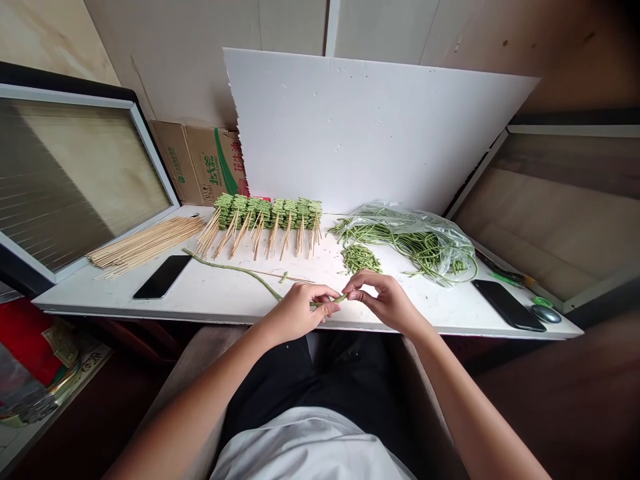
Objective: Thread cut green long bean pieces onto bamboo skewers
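Observation:
My left hand (307, 308) is closed around a long green bean (240, 269), whose tail trails leftward across the white table toward a phone. At the bean's right tip, my right hand (377, 299) pinches the end between thumb and forefinger. A single bare skewer (280, 275) lies just beyond my left hand, with a short cut piece of bean (285, 277) on it or beside it. Past my right hand is a small heap of short bean pieces (361, 259). Stacked bean skewers (273, 213) stand in a row at the back, sticks pointing toward me.
Loose bamboo skewers (150, 241) lie at the left near a black phone (163, 277). A plastic bag of long beans (420, 243) sits back right. Another phone (507, 305) is at the right edge. A cardboard box (200, 163) and white foam board (380, 133) stand behind.

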